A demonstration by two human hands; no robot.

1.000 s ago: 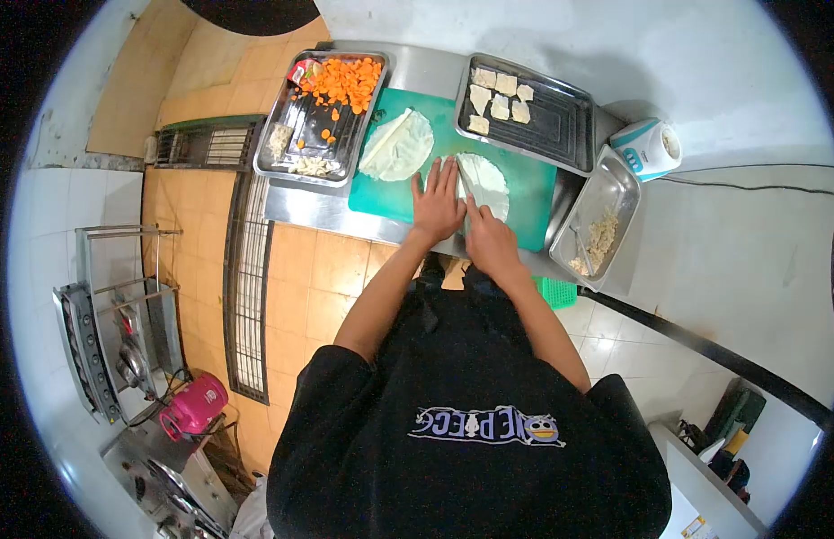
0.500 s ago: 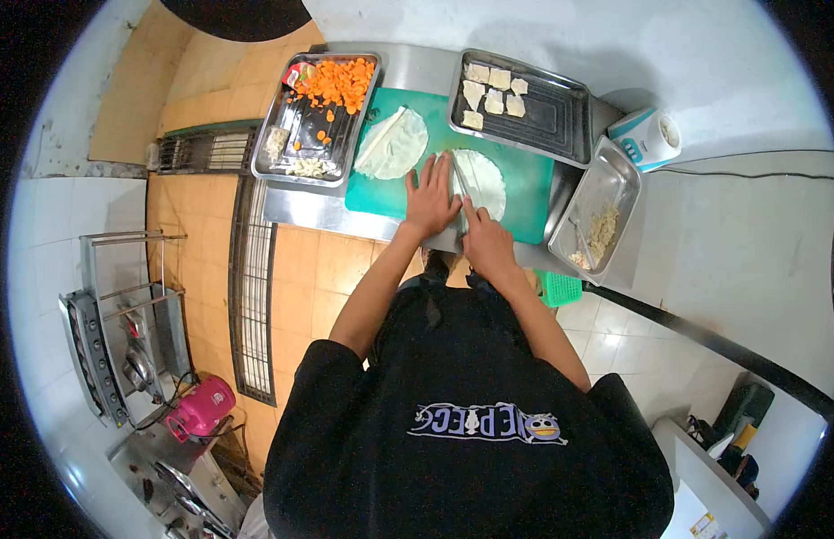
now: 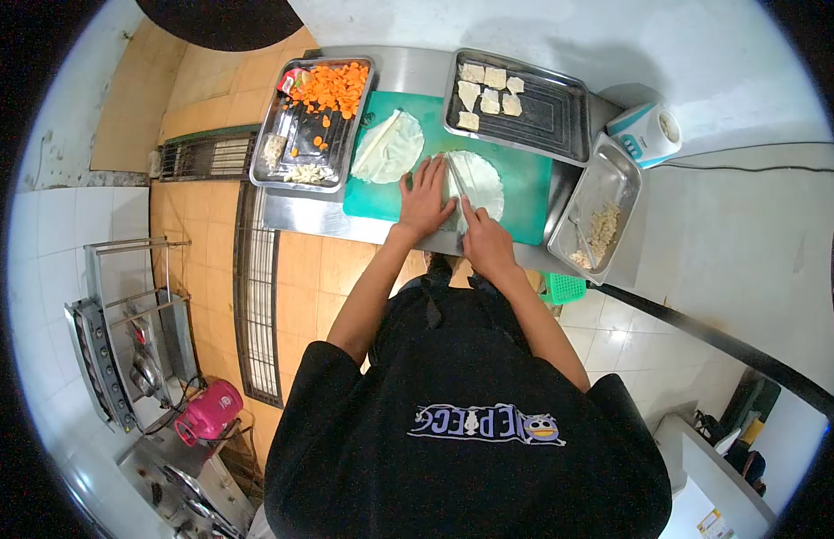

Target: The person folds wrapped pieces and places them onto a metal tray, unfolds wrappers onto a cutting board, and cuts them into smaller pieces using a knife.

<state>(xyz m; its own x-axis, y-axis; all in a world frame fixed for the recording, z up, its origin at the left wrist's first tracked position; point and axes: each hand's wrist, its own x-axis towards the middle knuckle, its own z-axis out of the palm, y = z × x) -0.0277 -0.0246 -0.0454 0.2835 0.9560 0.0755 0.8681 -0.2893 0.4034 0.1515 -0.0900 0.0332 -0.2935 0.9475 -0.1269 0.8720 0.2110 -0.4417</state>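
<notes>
My left hand (image 3: pixel 423 199) lies flat with fingers stretched out, at the left edge of a round, pale wrapper sheet (image 3: pixel 485 187) on the green cutting board (image 3: pixel 534 208). My right hand (image 3: pixel 487 241) grips a knife (image 3: pixel 457 176), index finger reaching along it. The blade lies over the left part of that sheet, close beside my left fingers. What is under my left palm is hidden. A second pale sheet (image 3: pixel 394 153), with a folded strip along its left side, rests on the board to the left.
At the left stands a metal tray (image 3: pixel 302 187) with orange carrot slices (image 3: pixel 338 87). Behind the board, another tray (image 3: pixel 561 112) holds several flat, pale pieces (image 3: pixel 492 77). To the right are a metal pan (image 3: pixel 622 171) with chopped pale filling (image 3: pixel 602 229) and a paper roll (image 3: pixel 646 135).
The view has shifted slightly. My left hand stays flat beside the blade, and the knife in my right hand keeps nearly the same place on the sheet.
</notes>
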